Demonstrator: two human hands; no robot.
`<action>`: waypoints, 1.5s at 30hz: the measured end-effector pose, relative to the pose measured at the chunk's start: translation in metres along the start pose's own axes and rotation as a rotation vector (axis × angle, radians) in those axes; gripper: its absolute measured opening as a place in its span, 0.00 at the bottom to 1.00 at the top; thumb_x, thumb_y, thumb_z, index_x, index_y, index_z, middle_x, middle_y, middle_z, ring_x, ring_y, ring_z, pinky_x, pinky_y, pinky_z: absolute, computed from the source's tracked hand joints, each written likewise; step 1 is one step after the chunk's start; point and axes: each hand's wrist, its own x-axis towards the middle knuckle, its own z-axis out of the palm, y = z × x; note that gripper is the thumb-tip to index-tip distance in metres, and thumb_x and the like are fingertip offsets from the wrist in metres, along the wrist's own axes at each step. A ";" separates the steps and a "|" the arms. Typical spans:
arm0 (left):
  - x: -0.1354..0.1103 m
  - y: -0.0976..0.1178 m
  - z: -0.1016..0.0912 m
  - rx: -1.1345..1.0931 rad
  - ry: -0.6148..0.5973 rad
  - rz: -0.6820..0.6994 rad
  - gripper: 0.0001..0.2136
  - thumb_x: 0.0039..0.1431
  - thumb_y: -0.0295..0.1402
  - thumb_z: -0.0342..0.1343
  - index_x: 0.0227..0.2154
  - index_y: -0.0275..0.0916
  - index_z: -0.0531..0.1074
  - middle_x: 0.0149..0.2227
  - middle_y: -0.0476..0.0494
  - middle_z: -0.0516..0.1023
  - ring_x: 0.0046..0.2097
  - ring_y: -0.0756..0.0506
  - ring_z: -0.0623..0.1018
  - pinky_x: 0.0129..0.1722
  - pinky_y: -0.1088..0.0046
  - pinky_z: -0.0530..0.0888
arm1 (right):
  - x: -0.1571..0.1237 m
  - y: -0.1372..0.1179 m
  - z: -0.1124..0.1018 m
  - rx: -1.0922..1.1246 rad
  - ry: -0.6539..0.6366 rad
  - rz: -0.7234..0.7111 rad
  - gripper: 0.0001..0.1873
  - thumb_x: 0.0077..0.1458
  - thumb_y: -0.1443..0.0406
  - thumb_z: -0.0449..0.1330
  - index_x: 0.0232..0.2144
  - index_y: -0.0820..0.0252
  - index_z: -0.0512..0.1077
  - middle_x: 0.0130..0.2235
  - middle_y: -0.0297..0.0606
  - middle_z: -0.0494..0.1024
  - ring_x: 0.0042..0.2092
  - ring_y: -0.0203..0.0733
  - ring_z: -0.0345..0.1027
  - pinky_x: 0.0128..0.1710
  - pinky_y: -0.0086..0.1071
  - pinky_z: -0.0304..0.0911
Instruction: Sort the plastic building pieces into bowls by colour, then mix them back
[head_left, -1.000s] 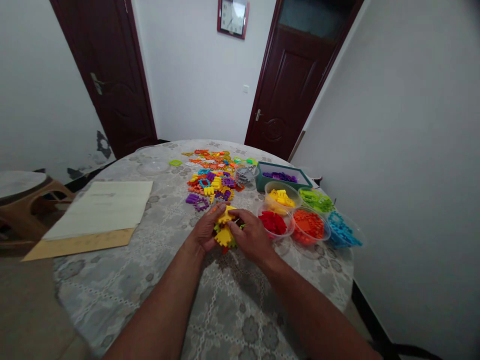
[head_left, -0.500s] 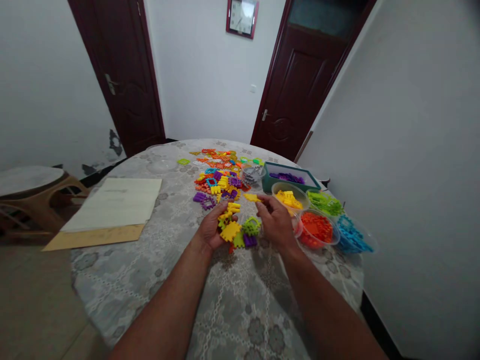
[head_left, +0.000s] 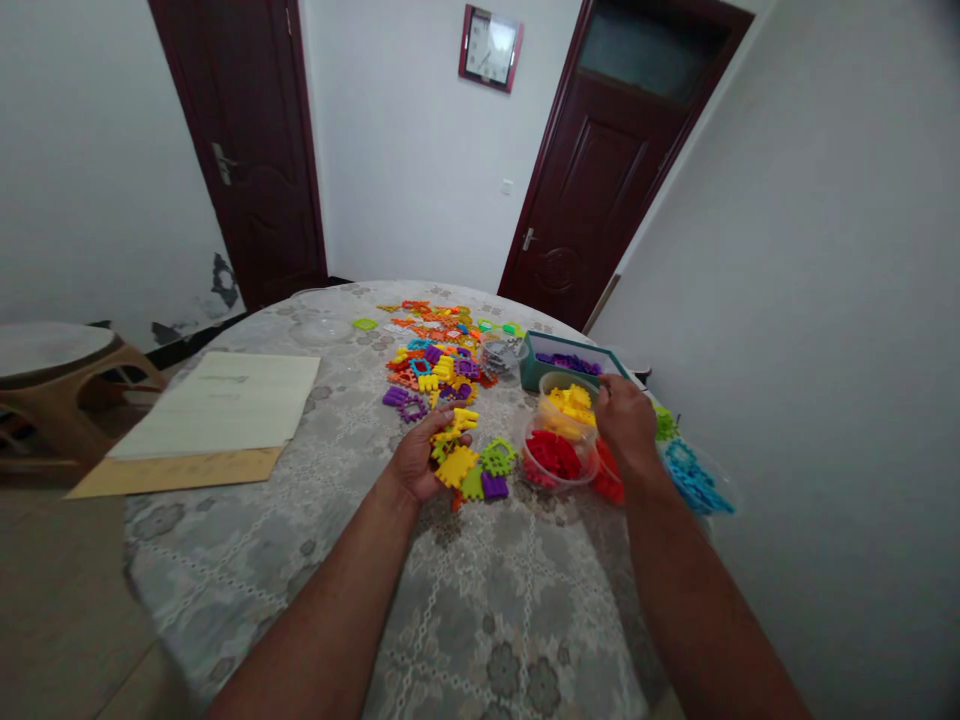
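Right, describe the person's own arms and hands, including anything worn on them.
The left hand and right hand wear no gloves. The left forearm and right forearm show no sleeves, watch or bracelet. Whether there are any rings is too small to tell.

The only view comes from a camera worn on the person's head, at six o'clock of the round surface draped in grey floral cloth [head_left: 465,600]. It faces forward and down, with the bare hands [head_left: 628,415] at middle distance, and takes in the red-framed square wall clock [head_left: 491,48] far off at twelve o'clock.
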 end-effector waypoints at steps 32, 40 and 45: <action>-0.004 -0.005 0.000 0.041 -0.113 -0.079 0.24 0.57 0.26 0.63 0.58 0.36 0.76 0.40 0.41 0.83 0.29 0.48 0.82 0.28 0.73 0.79 | -0.083 -0.123 0.007 0.581 -0.385 -0.202 0.06 0.63 0.64 0.60 0.39 0.56 0.77 0.39 0.38 0.81 0.38 0.42 0.74 0.40 0.34 0.68; -0.004 -0.001 0.001 0.031 -0.049 -0.089 0.24 0.56 0.26 0.63 0.57 0.36 0.74 0.46 0.33 0.84 0.29 0.48 0.82 0.27 0.74 0.79 | -0.021 -0.048 0.001 0.242 -0.058 -0.089 0.11 0.61 0.63 0.58 0.41 0.60 0.78 0.42 0.47 0.82 0.42 0.50 0.75 0.47 0.42 0.69; -0.002 -0.002 0.002 0.014 0.021 -0.033 0.22 0.55 0.26 0.63 0.55 0.36 0.75 0.42 0.38 0.84 0.27 0.48 0.80 0.26 0.74 0.78 | -0.015 -0.033 -0.002 0.157 0.055 -0.112 0.17 0.61 0.65 0.57 0.49 0.64 0.78 0.49 0.54 0.80 0.50 0.55 0.74 0.54 0.48 0.68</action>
